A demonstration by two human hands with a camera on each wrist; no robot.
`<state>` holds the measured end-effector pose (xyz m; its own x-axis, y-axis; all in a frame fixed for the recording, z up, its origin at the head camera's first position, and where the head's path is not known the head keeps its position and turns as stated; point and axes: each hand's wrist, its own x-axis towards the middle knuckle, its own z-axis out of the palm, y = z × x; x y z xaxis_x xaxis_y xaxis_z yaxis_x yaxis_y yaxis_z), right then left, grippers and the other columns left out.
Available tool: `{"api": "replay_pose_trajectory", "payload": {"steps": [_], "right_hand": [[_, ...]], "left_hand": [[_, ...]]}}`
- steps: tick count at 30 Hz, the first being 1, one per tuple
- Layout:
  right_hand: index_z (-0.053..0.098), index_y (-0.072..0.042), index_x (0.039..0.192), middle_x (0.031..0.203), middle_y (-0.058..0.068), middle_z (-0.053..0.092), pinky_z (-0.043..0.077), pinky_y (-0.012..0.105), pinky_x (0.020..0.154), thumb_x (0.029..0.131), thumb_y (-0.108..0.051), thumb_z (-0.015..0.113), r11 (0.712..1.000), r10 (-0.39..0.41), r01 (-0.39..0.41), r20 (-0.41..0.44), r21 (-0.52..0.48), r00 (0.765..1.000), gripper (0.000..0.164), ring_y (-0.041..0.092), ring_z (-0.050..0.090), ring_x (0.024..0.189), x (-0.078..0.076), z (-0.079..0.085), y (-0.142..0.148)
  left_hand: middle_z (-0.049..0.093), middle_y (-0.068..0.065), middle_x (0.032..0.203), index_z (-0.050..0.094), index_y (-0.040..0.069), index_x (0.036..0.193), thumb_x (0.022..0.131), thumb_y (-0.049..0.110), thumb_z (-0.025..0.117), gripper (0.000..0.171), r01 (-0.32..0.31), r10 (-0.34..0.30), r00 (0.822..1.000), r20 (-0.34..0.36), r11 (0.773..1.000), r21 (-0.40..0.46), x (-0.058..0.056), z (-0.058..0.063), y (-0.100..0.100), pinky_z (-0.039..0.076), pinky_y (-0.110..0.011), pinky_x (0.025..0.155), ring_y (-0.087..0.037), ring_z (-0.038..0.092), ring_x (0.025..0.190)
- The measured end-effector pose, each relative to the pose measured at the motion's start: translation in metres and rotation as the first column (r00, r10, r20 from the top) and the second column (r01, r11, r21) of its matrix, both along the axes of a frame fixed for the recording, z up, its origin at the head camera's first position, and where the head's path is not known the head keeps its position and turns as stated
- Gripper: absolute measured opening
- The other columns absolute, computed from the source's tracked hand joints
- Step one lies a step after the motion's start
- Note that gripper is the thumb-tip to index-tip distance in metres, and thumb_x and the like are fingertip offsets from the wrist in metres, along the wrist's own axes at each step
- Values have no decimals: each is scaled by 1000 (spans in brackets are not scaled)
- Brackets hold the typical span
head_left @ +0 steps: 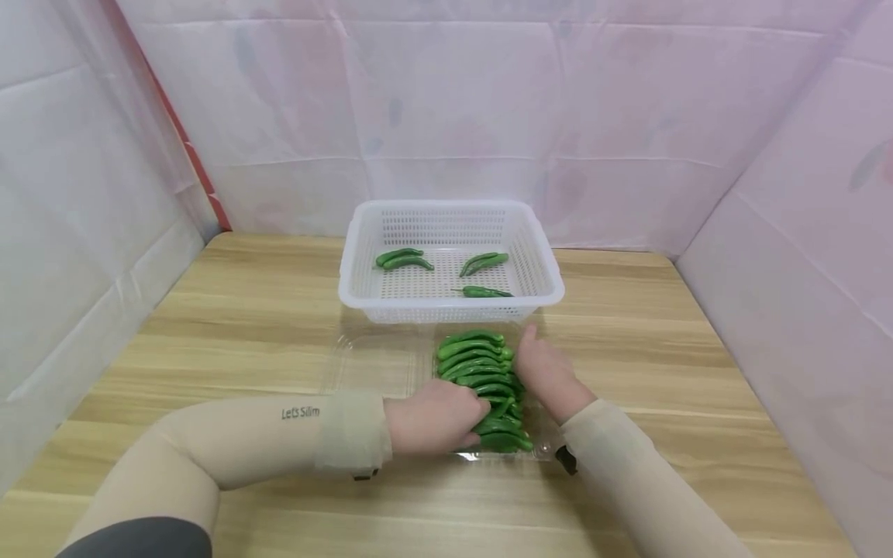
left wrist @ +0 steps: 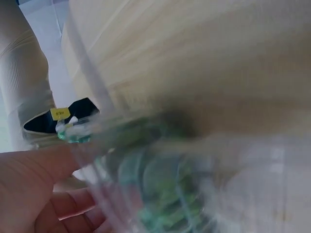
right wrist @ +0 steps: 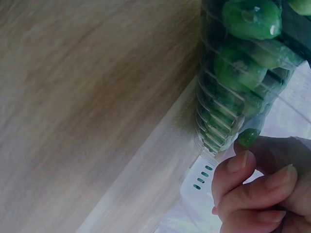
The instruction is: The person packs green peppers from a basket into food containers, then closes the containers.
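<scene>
Rows of slender green chili peppers (head_left: pixel 477 356) fill the right half of a hinged clear plastic box (head_left: pixel 380 364), whose other half lies flat to the left. My left hand (head_left: pixel 436 417) reaches over the near peppers, its fingertips down among them. In the left wrist view that hand (left wrist: pixel 34 189) is at the clear wall; blur hides whether it pinches a pepper. At the right side of the box is my right hand (head_left: pixel 547 372). The right wrist view shows its fingers (right wrist: pixel 277 177) bent beside a pepper end (right wrist: pixel 249 137); a firm grip cannot be made out.
A white perforated basket (head_left: pixel 356 291) stands just behind the box, with several peppers (head_left: pixel 408 262) lying apart on its floor. Both stand on a wood-grain table (head_left: pixel 670 349). Pale patterned sheets (head_left: pixel 453 101) close off the back and both sides.
</scene>
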<state>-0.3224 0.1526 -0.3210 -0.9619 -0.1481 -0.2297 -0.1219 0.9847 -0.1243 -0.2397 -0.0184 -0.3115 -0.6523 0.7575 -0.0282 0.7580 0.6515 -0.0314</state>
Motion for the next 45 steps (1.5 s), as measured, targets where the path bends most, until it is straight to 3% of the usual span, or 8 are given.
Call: {"api": "replay_pose_trajectory", "payload": {"steps": [3,7,10,22,28,34,38,45], "right_hand": [[10,18,139,77,23,61,50,42,53,93,-1,35,1000,-3,3,3,6,1000,56,30,60,64,0,0,2],[11,18,139,66,17,57,48,40,48,94,-1,36,1000,-8,8,-5,12,1000,55,25,56,56,1,-2,5],[13,19,138,66,18,58,48,41,48,95,-1,36,1000,-3,3,-18,20,1000,53,26,58,57,1,-2,6],[13,20,137,62,16,55,48,38,45,95,-2,35,1000,26,-25,-36,11,999,53,25,56,53,1,3,2],[12,20,137,65,17,55,48,39,46,95,-2,35,1000,30,-30,-40,-4,999,54,26,57,56,-2,4,2],[11,19,138,67,19,57,49,39,47,94,-3,35,1000,13,-13,-22,-1,1000,55,27,57,57,-4,4,1],[12,19,138,74,23,60,50,42,50,94,-3,36,1000,9,-9,-22,-1,1000,55,32,60,62,-4,3,0],[11,20,137,67,19,57,48,36,45,93,-3,39,999,40,-40,-24,8,999,58,28,57,56,1,1,1]], "left_hand": [[59,7,74,61,18,86,83,40,67,23,33,-35,998,-53,999,-30,0,4,3,48,-25,51,-8,59,67],[58,9,77,63,21,89,85,41,64,20,129,-136,985,-105,989,-73,0,6,10,47,-23,51,-5,57,68],[58,10,75,63,21,86,85,37,65,17,166,-174,978,-119,983,-72,0,5,16,46,-23,49,-4,56,64],[56,8,63,58,20,78,79,34,69,17,14,-22,997,-67,992,-125,-6,5,22,45,-29,41,-7,53,53],[56,8,63,59,20,77,79,33,69,16,0,-7,999,-48,991,-133,-8,8,21,45,-29,41,-7,53,52],[55,7,63,59,19,81,82,42,66,24,-3,-2,999,-42,992,-126,-10,13,16,44,-28,40,-7,52,51],[59,7,69,61,19,85,83,47,65,29,-15,10,998,-70,997,-74,-16,27,5,45,-28,42,-8,56,58],[58,6,74,62,15,86,86,39,64,25,-88,93,995,-45,992,93,-45,79,-21,44,-23,49,-9,53,61]]}}
